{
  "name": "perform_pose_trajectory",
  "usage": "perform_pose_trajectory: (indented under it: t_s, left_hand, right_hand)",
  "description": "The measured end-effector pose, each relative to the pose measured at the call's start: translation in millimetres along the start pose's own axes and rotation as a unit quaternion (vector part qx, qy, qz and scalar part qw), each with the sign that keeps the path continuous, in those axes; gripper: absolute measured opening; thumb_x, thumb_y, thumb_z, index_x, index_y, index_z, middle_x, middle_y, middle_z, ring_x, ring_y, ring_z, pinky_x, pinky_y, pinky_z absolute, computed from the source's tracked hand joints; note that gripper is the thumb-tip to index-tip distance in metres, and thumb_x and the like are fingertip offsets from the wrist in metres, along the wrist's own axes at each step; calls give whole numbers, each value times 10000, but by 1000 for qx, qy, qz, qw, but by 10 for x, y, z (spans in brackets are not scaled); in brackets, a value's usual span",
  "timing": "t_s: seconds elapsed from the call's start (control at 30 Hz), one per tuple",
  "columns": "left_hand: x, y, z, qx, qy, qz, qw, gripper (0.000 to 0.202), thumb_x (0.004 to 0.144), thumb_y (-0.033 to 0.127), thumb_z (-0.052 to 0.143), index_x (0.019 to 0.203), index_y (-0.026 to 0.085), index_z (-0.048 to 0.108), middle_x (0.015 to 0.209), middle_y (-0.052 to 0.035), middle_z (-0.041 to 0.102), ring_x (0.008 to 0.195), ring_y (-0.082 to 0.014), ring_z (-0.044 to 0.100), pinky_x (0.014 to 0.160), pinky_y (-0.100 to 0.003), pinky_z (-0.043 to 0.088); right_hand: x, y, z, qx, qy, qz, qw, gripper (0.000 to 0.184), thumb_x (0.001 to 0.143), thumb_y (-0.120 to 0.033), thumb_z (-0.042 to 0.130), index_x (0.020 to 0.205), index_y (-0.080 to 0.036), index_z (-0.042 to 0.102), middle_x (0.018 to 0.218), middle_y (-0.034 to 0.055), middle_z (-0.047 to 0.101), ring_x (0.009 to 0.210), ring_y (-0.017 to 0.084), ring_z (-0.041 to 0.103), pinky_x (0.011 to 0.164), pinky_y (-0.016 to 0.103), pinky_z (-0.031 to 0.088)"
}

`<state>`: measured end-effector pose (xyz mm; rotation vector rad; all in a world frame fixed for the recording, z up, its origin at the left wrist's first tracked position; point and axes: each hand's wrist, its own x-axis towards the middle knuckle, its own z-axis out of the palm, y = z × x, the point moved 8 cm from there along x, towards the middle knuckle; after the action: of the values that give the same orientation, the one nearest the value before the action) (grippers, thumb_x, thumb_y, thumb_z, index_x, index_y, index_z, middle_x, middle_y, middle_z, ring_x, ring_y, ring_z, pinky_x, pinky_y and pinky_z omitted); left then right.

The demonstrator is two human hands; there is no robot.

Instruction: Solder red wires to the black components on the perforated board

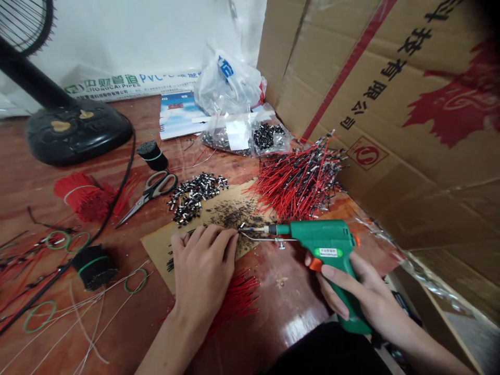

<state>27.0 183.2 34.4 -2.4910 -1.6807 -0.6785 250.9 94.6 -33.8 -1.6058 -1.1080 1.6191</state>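
My right hand [357, 291] grips a green soldering gun [328, 247] by its handle, one finger near the orange trigger. The gun's metal tip [250, 230] points left and meets the fingertips of my left hand [203, 265]. That hand lies palm down on a scorched cardboard sheet [219, 219], fingers curled together, pinching something small I cannot make out. A bundle of red wires [238, 299] lies under my left wrist. A large pile of red wires with metal ends [299, 179] lies behind the gun.
Small black and silver parts [195, 195] are scattered on the cardboard sheet. Scissors [150, 192], black wire bundles [94, 265], green rubber bands [135, 281] and a fan base [74, 130] lie left. Bags of parts [242, 130] sit behind. A big cardboard box [390, 104] walls the right side.
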Motion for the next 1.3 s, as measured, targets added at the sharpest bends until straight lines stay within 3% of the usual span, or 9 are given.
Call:
perform_pose_trajectory:
  t_s: [0.23,0.6,0.97,1.3]
  left_hand:
    - [6,5,24,5,-4,2,1000,102,916,292,583,909,275,683,868,51,674,821,-172,581,760,-376,265]
    - [-3,24,-5,8,6,8,1000,107,915,282,585,890,263,688,866,46,676,828,-170,577,760,-373,261]
    - [-4,10,8,12,6,0,1000,132,926,297,567,877,268,687,856,47,669,834,-170,577,757,-375,254]
    - [-9,12,20,8,8,-2,1000,143,931,294,556,873,267,683,873,46,668,842,-172,577,762,-379,257]
  right_hand:
    - [-4,20,-5,-1,3,8,1000,510,919,-544,431,1188,-112,400,521,-32,428,466,-1,412,525,111,403]
    - [34,106,0,38,-8,4,999,384,931,-502,423,1002,-127,378,490,-35,421,445,18,423,524,141,441]
    - [38,133,-1,54,-8,1,998,358,935,-479,428,965,-128,364,504,-30,428,453,13,437,512,126,435]
    - [30,163,4,72,-11,-5,997,340,939,-462,418,1031,-138,374,495,-34,417,441,14,424,495,123,416]
